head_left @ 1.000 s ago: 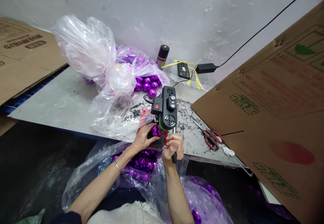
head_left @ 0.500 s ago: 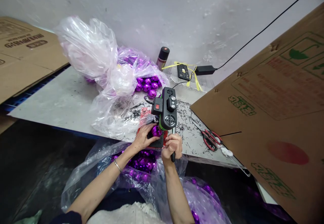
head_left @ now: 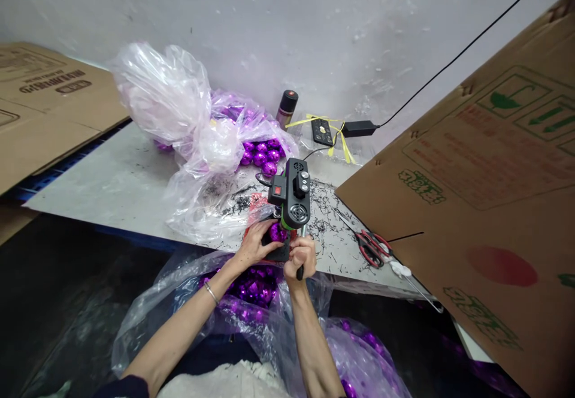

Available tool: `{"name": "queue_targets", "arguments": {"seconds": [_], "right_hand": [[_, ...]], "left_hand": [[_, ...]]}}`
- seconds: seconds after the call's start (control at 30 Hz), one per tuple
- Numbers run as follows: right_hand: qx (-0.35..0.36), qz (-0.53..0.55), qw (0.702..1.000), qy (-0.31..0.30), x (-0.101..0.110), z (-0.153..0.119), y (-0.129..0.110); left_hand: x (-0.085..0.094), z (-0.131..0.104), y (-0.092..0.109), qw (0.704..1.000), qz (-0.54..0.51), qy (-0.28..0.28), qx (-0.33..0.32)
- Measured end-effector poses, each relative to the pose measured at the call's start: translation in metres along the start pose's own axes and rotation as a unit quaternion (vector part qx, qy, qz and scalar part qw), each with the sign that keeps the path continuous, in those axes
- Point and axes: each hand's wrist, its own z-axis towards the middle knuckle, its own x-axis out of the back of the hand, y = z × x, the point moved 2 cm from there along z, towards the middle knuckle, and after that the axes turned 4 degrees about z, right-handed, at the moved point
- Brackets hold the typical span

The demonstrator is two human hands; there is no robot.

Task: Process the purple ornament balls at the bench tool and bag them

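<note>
My left hand (head_left: pixel 257 244) is closed around the side of a shiny purple ball (head_left: pixel 278 232), with thumb and fingers on it. The ball sits under the head of a small black and green bench drill press (head_left: pixel 297 197) with a red switch. My right hand (head_left: pixel 300 258) is wrapped round the press's lever handle (head_left: pixel 300 273), whose black end shows below the fist. The drill's tip and the contact with the ball are hidden under the head. Dark shavings (head_left: pixel 326 206) lie scattered around the base.
A clear bag of purple balls (head_left: pixel 215 140) stands behind on the grey table (head_left: pixel 99 182); another open bag (head_left: pixel 251 287) hangs at the front edge. Red-handled scissors (head_left: pixel 372 248) lie to the right beside a large carton (head_left: pixel 485 206). A spray can (head_left: pixel 286 108) and power adapter (head_left: pixel 360 128) are behind.
My right hand has shifted slightly left with the lever handle. My left hand stays on the ball. The whole view has tilted a little.
</note>
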Motion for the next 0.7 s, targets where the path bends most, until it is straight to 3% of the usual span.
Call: {"name": "queue_targets", "arguments": {"seconds": [0.1, 0.27, 0.43, 0.53, 0.6, 0.7], "right_hand": [[-0.018, 0.004, 1.000, -0.002, 0.003, 0.011, -0.008], [-0.130, -0.018, 0.991, -0.022, 0.010, 0.052, -0.034], [-0.124, -0.009, 0.992, -0.034, 0.010, 0.057, -0.042], [-0.107, -0.007, 0.994, -0.031, 0.009, 0.048, -0.039], [-0.099, -0.006, 0.995, -0.030, 0.009, 0.044, -0.037], [-0.091, -0.008, 0.995, -0.035, 0.010, 0.042, -0.036]], "left_hand": [[0.000, 0.003, 0.000, 1.000, 0.001, -0.003, 0.006], [0.006, -0.009, 0.010, 1.000, 0.010, -0.020, -0.007], [0.032, -0.032, 0.028, 0.999, 0.016, -0.032, -0.030], [0.065, 0.000, 0.020, 0.999, 0.039, 0.006, 0.005], [0.089, 0.042, 0.003, 0.994, 0.096, 0.036, 0.046], [0.116, 0.107, -0.027, 0.975, 0.160, 0.038, 0.147]]}}
